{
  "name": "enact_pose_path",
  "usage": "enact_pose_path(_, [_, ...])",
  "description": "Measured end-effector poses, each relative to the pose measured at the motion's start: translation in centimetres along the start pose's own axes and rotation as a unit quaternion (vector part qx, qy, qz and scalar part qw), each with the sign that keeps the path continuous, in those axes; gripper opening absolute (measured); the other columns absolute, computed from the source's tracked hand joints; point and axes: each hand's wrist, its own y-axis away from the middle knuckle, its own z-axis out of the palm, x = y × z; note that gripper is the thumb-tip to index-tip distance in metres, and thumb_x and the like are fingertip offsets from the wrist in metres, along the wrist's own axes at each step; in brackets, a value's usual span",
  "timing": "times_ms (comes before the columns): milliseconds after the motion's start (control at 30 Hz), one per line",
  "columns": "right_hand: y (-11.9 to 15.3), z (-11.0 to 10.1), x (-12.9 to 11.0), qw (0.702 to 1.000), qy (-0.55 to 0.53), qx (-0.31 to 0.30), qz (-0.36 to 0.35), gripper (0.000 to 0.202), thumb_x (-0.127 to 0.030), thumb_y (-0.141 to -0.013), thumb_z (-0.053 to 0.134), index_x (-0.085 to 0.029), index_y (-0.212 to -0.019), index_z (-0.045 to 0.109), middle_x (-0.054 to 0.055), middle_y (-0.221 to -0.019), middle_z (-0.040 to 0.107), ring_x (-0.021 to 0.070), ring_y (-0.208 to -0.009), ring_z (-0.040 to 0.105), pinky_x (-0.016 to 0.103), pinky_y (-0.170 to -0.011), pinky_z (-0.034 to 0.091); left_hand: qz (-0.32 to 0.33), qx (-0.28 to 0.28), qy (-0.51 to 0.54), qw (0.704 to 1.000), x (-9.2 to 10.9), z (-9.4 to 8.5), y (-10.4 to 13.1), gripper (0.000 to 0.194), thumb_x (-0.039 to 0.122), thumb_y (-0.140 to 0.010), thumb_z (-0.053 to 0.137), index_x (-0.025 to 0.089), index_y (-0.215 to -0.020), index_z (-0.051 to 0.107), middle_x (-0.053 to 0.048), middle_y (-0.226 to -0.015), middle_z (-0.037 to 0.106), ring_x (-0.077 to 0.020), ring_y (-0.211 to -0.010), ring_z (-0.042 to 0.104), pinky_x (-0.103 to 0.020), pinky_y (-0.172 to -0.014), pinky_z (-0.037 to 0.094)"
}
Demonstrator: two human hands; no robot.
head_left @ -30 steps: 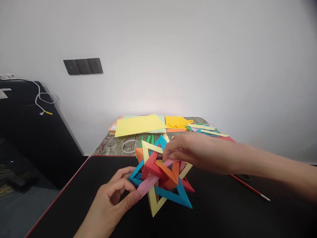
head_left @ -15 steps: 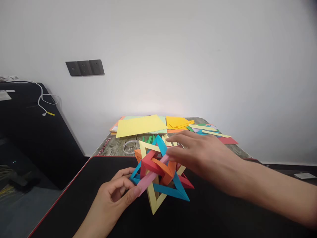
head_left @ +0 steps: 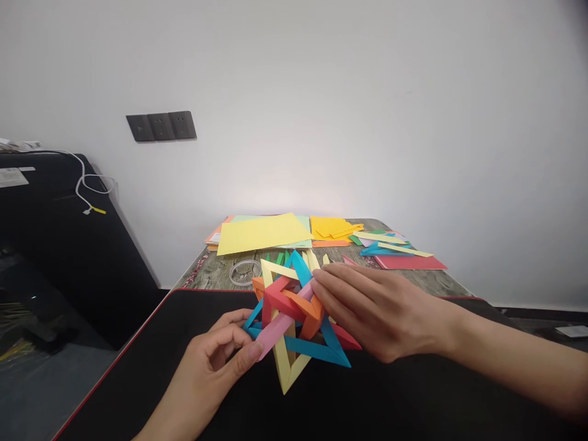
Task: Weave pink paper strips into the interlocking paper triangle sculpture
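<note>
An origami star (head_left: 298, 309) of interlocked folded-paper frames in blue, pale yellow, red and orange is held up above a black desk mat. A pink paper strip (head_left: 278, 329) runs slantwise through its front. At the left, my left hand (head_left: 220, 358) is closed, its thumb pressed on the strip's lower end and its fingers behind the star's blue corner. From the right, my right hand (head_left: 376, 306) lies against the upper right side of the star. Its fingertips are together at the strip's upper end; its thumb is hidden.
Beyond the mat (head_left: 193, 324), a yellow sheet (head_left: 264, 234) tops a stack of coloured paper. Orange-yellow folded paper (head_left: 335, 228) lies beside it. A roll of clear tape (head_left: 245, 272) is behind the star. Red paper (head_left: 411, 263) and several strips lie at right. A black cabinet (head_left: 50, 233) stands left.
My right hand has turned and lowered slightly, its fingers now laid together over the star's upper right side, the thumb no longer visible. My left hand keeps its grip on the star.
</note>
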Motion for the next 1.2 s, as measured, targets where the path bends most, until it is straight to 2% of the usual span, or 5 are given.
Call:
enact_pose_path(667, [0.9, 0.5, 0.7, 0.996, 0.045, 0.054, -0.061, 0.023, -0.005, -0.089, 0.045, -0.005, -0.092, 0.069, 0.012, -0.085, 0.076, 0.0225, -0.078, 0.071, 0.032, -0.065, 0.060, 0.012, 0.002, 0.008, 1.000, 0.3, 0.2, 0.4, 0.030, 0.046, -0.079, 0.063, 0.021, -0.062, 0.063, -0.008, -0.112, 0.066, -0.0271, -0.131, 0.043, -0.028, -0.094, 0.044])
enact_pose_path(900, [1.0, 0.1, 0.5, 0.977, -0.160, -0.070, 0.123, 0.028, -0.006, -0.094, 0.036, -0.012, -0.100, 0.063, 0.012, -0.100, 0.069, 0.0210, -0.095, 0.063, 0.031, -0.066, 0.057, 0.003, 0.018, 0.028, 0.999, 0.7, 0.4, 0.6, 0.030, 0.044, -0.078, 0.065, 0.021, -0.059, 0.063, -0.011, -0.108, 0.067, -0.0301, -0.132, 0.042, -0.033, -0.097, 0.044])
enact_pose_path(1033, [1.1, 0.0, -1.9, 0.923, -0.177, -0.013, 0.342, 0.021, -0.021, -0.093, 0.051, -0.022, -0.112, 0.059, 0.013, -0.121, 0.061, 0.0237, -0.107, 0.061, 0.038, -0.078, 0.057, 0.007, 0.026, 0.038, 0.999, 0.7, 0.7, 0.9, 0.031, 0.045, -0.076, 0.067, 0.021, -0.057, 0.062, -0.011, -0.116, 0.064, -0.0308, -0.133, 0.041, -0.032, -0.096, 0.045])
enact_pose_path(1100, [1.2, -0.1, -3.8, 0.879, -0.183, -0.015, 0.440, 0.032, -0.033, -0.094, 0.049, -0.022, -0.124, 0.052, 0.014, -0.125, 0.061, 0.0270, -0.115, 0.059, 0.041, -0.083, 0.057, 0.009, 0.029, 0.032, 0.999, 0.9, 0.9, 1.2, 0.032, 0.045, -0.076, 0.067, 0.020, -0.057, 0.063, -0.010, -0.122, 0.060, -0.0308, -0.130, 0.045, -0.032, -0.097, 0.045])
enact_pose_path(1200, [1.2, -0.1, -6.3, 0.858, -0.205, -0.009, 0.470, 0.075, -0.065, -0.080, 0.053, -0.020, -0.138, 0.039, 0.019, -0.135, 0.053, 0.0358, -0.125, 0.050, 0.049, -0.088, 0.055, 0.018, 0.034, 0.010, 0.999, 1.1, 1.2, 1.7, 0.032, 0.046, -0.076, 0.066, 0.021, -0.057, 0.064, -0.009, -0.123, 0.059, -0.0308, -0.129, 0.046, -0.030, -0.096, 0.046])
